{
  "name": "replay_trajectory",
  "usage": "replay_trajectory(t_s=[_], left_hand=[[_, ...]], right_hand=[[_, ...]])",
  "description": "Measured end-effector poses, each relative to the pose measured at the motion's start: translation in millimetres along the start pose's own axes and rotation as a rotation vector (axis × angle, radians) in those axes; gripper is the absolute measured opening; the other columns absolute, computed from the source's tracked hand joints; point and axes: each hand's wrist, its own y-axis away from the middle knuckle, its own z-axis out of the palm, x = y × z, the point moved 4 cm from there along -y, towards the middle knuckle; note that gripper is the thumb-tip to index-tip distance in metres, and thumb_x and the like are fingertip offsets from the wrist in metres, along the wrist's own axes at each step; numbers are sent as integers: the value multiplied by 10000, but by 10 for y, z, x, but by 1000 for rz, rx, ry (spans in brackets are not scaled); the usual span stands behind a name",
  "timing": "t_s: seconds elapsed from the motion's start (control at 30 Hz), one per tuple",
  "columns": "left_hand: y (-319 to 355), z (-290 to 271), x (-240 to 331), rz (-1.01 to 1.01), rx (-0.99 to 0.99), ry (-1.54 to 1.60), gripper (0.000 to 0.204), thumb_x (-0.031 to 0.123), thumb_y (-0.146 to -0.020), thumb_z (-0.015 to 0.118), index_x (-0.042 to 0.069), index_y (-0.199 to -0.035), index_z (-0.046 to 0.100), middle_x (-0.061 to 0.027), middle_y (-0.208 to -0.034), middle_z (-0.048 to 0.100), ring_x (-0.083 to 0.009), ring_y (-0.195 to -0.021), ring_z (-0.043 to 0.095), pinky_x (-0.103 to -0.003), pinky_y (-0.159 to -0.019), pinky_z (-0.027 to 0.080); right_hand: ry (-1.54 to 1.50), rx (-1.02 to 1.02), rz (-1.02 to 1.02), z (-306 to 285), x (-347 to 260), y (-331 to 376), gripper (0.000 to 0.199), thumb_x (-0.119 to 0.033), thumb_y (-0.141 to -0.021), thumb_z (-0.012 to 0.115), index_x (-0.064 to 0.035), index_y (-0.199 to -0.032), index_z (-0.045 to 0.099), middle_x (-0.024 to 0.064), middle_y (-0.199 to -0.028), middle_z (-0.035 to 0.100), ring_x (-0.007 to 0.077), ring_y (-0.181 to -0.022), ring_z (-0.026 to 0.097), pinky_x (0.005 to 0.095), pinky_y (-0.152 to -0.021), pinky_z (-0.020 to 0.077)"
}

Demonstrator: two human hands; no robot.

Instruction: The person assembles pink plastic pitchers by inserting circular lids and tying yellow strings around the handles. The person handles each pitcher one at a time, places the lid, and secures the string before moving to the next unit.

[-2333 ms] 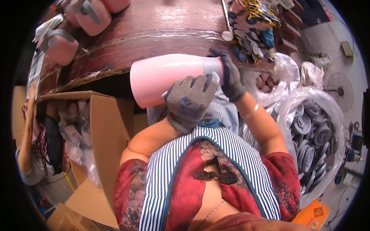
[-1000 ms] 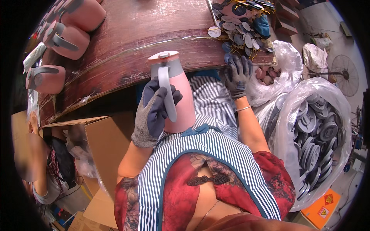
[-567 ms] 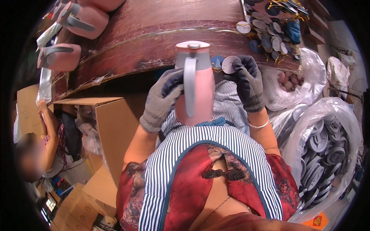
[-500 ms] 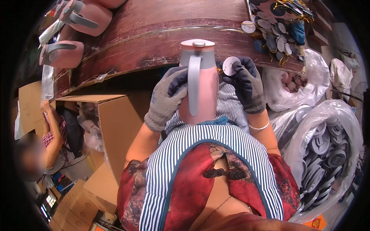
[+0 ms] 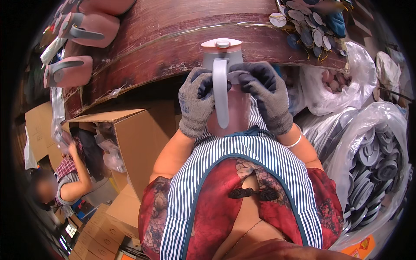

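Note:
A pink and grey insulated jug point(image 5: 238, 110) stands upright against my striped apron, its grey handle point(image 5: 221, 95) turned toward me. My left hand point(image 5: 197, 104), in a grey-and-dark work glove, is closed at the left of the handle, with fingertips behind it. From the other side my right hand point(image 5: 268, 97), gloved too, pinches a round tag point(image 5: 235, 76) close beside the upper handle. The tag's yellow string is hidden by the fingers. The jug's lid point(image 5: 221, 43) is on.
Several similar jugs point(image 5: 69, 71) stand at the table's left. Loose round tags point(image 5: 305, 24) with yellow strings lie at its right. Plastic bags with pink parts point(image 5: 333, 82) and grey lids point(image 5: 368, 173) flank my right side. An open carton point(image 5: 147, 143) and another person point(image 5: 78, 173) are leftward.
My right hand has brought the round tag left to the jug's handle. The left hand has shifted up and right, its fingers now behind the handle. The other person's arms have lowered.

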Motion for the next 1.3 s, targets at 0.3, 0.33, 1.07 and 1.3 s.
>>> replay_trajectory(t_s=[0.3,0.33,1.07,1.3], left_hand=[[-23,-373,-5,-494,-228,1282,242,196,-1037,515,-22,-1125,571,-172,-1161,649,-320,-1131,627,-475,-1042,472],[-14,-405,-39,-441,-224,1337,257,211,-1040,509,-25,-1124,568,-179,-1179,644,-319,-1138,624,-472,-1044,471],[-973,-762,831,508,-584,-419,402,44,-770,716,177,-1149,726,-49,-973,669,-266,-881,644,-397,-922,528],[-1255,-667,428,682,-289,-775,544,57,-792,656,243,-1302,631,-33,-922,619,-293,-954,566,-473,-1005,420]], right_hand=[[-233,-14,170,-446,298,-74,223,-53,-946,622,1,-1162,608,17,-944,653,45,-707,547,184,-639,464],[-192,-7,133,-357,224,-100,234,-32,-937,622,6,-1168,614,29,-963,663,44,-714,554,182,-639,464],[243,-301,-629,291,-597,-597,644,-240,-789,823,-19,-1337,567,185,-1364,565,234,-1079,653,331,-873,569],[1086,-371,-900,589,-241,-118,632,-552,-818,604,-196,-1339,638,209,-1432,503,290,-987,641,401,-862,506]])
